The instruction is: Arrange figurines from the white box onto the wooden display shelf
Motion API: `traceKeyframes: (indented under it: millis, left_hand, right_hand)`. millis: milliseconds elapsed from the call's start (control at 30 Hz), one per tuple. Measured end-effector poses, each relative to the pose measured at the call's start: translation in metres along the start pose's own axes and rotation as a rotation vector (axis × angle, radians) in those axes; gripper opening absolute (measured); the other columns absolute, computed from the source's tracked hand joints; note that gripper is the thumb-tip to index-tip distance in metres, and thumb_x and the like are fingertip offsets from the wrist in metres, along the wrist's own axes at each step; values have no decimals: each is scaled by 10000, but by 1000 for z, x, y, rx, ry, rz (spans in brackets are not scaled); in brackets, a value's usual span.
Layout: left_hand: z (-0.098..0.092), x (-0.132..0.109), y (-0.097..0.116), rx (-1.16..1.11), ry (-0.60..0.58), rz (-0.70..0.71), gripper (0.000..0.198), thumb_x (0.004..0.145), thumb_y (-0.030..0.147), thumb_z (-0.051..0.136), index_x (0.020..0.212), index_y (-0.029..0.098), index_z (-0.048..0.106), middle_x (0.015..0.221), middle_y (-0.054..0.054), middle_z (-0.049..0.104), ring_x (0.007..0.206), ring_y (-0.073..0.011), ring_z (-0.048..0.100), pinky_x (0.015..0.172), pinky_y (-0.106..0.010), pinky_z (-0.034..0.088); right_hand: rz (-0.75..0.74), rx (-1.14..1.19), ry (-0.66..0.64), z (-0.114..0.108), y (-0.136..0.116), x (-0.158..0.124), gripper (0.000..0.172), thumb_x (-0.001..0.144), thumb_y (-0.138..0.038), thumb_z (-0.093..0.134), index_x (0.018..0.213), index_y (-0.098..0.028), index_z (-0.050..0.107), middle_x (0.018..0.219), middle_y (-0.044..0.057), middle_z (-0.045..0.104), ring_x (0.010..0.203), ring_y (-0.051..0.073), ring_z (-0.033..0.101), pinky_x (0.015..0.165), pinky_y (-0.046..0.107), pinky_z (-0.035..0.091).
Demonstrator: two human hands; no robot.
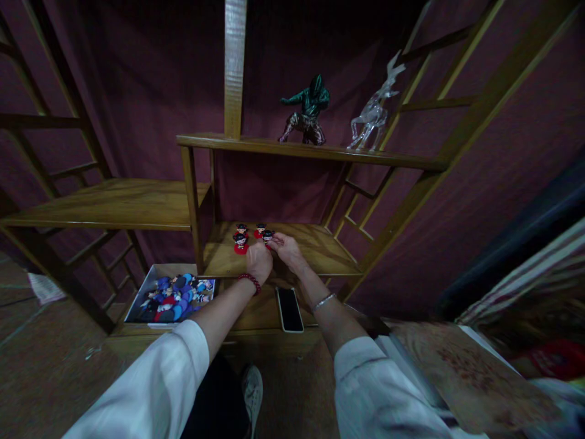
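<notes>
On the middle wooden shelf (pixel 306 250), my right hand (pixel 287 250) pinches a small doll figurine (pixel 267 235) with black hair and red clothing. My left hand (pixel 259 262), a dark red bead bracelet at its wrist, is closed low beside the same figurine and appears to hold its base; its fingertips are partly hidden. Three similar figurines stand close by to the left: one at the front (pixel 240 242) on a red round base, one behind it (pixel 241 229), and another at the back (pixel 261 229), just behind the held one.
Below left, a white box (pixel 132 314) holds many jumbled blue, purple and red figurines. A phone (pixel 289 310) lies on the lower ledge. The upper shelf (pixel 256 144) carries a green-hooded crouching statue (pixel 311 110) and a clear deer figure (pixel 372 113). Wooden uprights frame both sides.
</notes>
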State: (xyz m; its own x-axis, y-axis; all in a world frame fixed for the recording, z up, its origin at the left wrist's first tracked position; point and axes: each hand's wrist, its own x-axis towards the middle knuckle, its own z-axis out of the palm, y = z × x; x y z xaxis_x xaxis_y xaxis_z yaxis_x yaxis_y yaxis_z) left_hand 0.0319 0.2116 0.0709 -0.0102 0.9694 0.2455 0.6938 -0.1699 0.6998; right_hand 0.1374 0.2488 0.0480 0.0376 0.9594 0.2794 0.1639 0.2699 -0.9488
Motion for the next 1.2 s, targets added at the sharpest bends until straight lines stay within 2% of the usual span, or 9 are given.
traceKeyframes:
  millis: [100, 267, 567, 867, 1200]
  left_hand:
    - [0, -2, 2, 122, -4, 11, 269, 806, 156, 373, 981, 108, 571, 809, -150, 653, 779, -228, 623, 644, -272, 430]
    - [1, -3, 1, 181, 14, 39, 277, 800, 120, 362, 990, 90, 562, 834, -157, 651, 781, -221, 626, 619, -259, 432]
    - [1, -4, -1, 151, 25, 53, 250, 803, 127, 374, 943, 93, 579, 814, -136, 652, 758, -194, 620, 624, -249, 429]
    - [3, -8, -8, 78, 106, 101, 272, 780, 88, 369, 955, 80, 576, 875, -140, 624, 801, -182, 598, 687, -260, 441]
    - [2, -14, -16, 31, 160, 208, 285, 726, 47, 393, 922, 75, 598, 904, -133, 563, 821, -179, 552, 778, -285, 445]
  right_hand:
    - [13, -32, -6, 0, 1, 0, 97, 636, -172, 571, 732, -178, 572, 748, -7, 661, 726, 126, 610, 755, 266, 474]
    - [12, -75, -1, 1, 0, 0, 97, 656, -147, 553, 745, -184, 570, 766, -9, 660, 746, 123, 614, 753, 253, 477]
    - [39, -120, 26, 1, -1, -3, 107, 656, -139, 570, 755, -179, 577, 783, -7, 665, 753, 125, 619, 746, 250, 485]
    - [-5, -118, 23, 1, 3, -3, 164, 662, -140, 563, 817, -181, 595, 820, 5, 674, 767, 131, 627, 786, 283, 486]
    - [14, -145, 48, 1, -2, -5, 180, 636, -130, 564, 806, -177, 599, 795, 5, 676, 772, 141, 630, 776, 283, 496]
